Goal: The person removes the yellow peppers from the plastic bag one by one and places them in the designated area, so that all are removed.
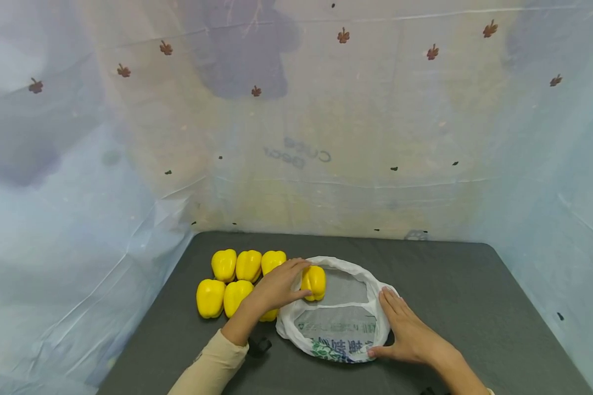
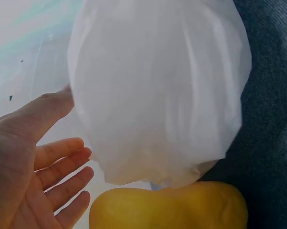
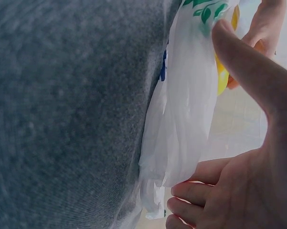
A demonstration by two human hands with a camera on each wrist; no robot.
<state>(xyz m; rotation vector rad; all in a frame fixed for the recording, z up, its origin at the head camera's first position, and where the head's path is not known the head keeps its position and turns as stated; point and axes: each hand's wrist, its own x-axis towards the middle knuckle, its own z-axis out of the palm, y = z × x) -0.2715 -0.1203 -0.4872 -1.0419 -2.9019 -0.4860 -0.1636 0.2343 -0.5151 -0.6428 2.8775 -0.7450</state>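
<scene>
A white plastic bag (image 1: pixel 338 359) with green leaf print and blue lettering lies on the table, mouth spread wide. One yellow bell pepper (image 1: pixel 314 283) shows inside its left rim. My left hand (image 1: pixel 280 284) reaches over that rim, fingers and thumb extended beside the pepper. In the left wrist view the thumb tip passes behind the white bag wall, while the other fingers are spread with nothing between them. At the opposite side, my right hand (image 1: pixel 409 333) rests straight fingers against the bag's right rim, its thumb at the near edge.
Several more yellow bell peppers (image 1: pixel 210 299) stand in two rows left of the bag, partly covered by the left arm. The dark grey table (image 1: pixel 454 296) extends right of the bag. A patterned plastic sheet (image 1: pixel 375 120) hangs behind and along the sides.
</scene>
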